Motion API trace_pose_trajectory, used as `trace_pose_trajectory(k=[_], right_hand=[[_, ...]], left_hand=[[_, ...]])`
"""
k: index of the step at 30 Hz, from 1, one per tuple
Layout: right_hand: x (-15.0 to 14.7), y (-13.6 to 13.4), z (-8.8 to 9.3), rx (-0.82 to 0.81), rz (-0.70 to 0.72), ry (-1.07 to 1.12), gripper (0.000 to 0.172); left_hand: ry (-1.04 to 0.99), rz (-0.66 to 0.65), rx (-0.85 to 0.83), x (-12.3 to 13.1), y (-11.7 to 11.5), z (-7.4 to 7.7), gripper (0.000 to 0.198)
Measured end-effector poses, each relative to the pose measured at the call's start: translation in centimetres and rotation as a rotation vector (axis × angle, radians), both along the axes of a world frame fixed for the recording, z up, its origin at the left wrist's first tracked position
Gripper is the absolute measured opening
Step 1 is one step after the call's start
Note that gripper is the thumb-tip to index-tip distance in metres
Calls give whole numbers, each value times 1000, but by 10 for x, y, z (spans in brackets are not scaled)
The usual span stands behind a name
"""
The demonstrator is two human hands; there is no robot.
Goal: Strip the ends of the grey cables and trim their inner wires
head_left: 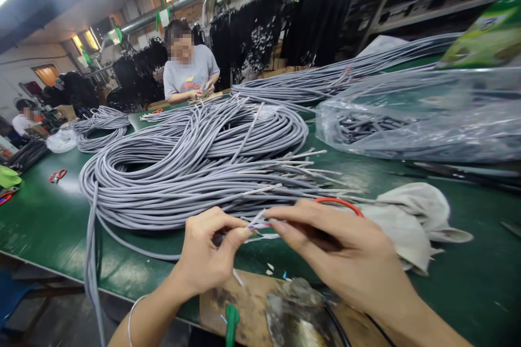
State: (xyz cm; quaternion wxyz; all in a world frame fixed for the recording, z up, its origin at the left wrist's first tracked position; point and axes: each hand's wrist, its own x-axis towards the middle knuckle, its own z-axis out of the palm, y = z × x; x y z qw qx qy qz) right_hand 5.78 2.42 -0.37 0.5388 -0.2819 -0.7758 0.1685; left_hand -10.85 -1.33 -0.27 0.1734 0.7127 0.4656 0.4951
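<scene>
A big loose coil of grey cable (195, 168) lies on the green table (49, 227), its stripped ends pointing right. My left hand (207, 255) is closed, pinching the thin inner wires (258, 223) at one cable's end. My right hand (337, 249) meets it from the right; its fingertips pinch the same wire ends. A red-handled tool (340, 203) shows just behind my right hand, partly hidden by it.
A clear plastic bag of cables (419, 119) lies at right, a crumpled beige cloth (411, 217) beside my right hand. More grey bundles (101, 124) and red scissors (57, 175) sit at left. A worn brown board (260, 309) lies at the near edge. A seated person (189, 73) works across the table.
</scene>
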Motion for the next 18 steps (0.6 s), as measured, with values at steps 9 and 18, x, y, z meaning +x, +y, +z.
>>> trace_pose_trajectory(k=[9, 18], right_hand=[[0, 1, -6, -56, -31, 78, 12], [-10, 2, -6, -337, 7, 188, 14]], left_hand=[[-147, -132, -387, 2, 1, 3, 31], [17, 61, -49, 13, -1, -10, 18]])
